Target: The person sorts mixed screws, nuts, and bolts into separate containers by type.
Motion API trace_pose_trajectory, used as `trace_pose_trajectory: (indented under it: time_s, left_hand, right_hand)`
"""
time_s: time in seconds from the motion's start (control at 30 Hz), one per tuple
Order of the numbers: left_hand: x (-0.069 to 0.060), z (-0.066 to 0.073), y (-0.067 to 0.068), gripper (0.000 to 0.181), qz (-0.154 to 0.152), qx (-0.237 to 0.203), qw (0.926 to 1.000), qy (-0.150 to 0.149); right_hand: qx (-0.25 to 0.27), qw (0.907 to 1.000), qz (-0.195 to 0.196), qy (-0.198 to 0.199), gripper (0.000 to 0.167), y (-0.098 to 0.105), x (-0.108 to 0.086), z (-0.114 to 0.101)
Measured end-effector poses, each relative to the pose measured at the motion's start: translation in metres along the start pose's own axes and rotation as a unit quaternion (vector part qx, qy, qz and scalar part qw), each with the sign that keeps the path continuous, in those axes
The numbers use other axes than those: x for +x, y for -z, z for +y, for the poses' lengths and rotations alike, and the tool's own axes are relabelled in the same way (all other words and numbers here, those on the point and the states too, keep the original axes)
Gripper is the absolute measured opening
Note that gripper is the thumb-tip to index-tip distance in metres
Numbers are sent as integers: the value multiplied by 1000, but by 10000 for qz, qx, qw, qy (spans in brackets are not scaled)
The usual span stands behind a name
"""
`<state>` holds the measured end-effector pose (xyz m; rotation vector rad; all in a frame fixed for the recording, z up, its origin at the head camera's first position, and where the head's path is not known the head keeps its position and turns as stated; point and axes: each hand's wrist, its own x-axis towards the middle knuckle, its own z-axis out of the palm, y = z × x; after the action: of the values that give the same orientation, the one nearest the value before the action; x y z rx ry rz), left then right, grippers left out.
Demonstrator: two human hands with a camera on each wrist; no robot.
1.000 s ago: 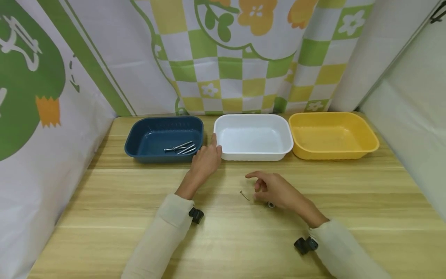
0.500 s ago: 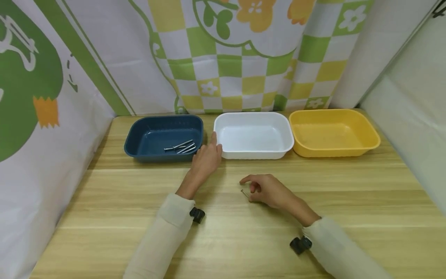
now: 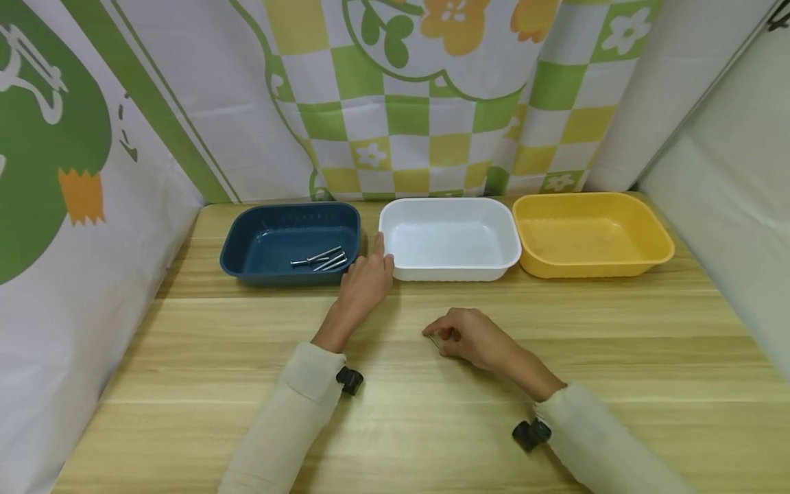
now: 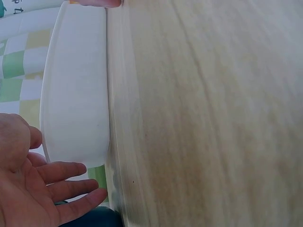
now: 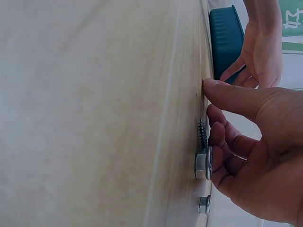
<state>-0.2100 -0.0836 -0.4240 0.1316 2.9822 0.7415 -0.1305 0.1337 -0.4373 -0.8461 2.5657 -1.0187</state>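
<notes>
Between the thumb and forefinger of the right hand (image 3: 478, 337) is a small thin screw (image 3: 435, 340), low over the table; the fingertips mostly cover it. Beneath that hand's curled fingers, the right wrist view shows a dark threaded screw (image 5: 202, 135), a hex nut (image 5: 200, 165) with a washer-like ring beside it, and another small nut (image 5: 204, 205). The left hand (image 3: 365, 280) touches the near left corner of the white tray (image 3: 449, 274), forefinger along its side. In the left wrist view its other fingers (image 4: 66, 190) are spread and hold nothing.
Left of the white tray stands a dark blue tray (image 3: 271, 280) containing several long metal screws (image 3: 324, 259). A yellow tray (image 3: 592, 269) sits to its right. Patterned cloth (image 3: 407, 147) hangs behind the row, and the wood-grain table (image 3: 395, 425) stretches toward the person.
The right hand has moved slightly left over the thin screw, and its forefinger has come down toward the thumb around it. The left hand stays at the white tray.
</notes>
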Motion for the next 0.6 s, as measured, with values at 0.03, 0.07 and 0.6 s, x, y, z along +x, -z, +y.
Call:
trace_pose_trajectory:
  time_s: [0.03, 0.07, 0.6]
  left_hand:
    - [0, 0, 0, 57, 1, 7, 10000, 3]
    - [0, 0, 0, 57, 0, 8, 10000, 4]
    - [-1, 0, 0, 57, 65, -1, 10000, -41]
  right_hand:
    - [31, 10000, 40, 0, 30, -1, 0, 0]
    - [63, 9999, 84, 8, 29, -1, 0, 0]
    - [614, 9976, 113, 285, 24, -7, 2, 1]
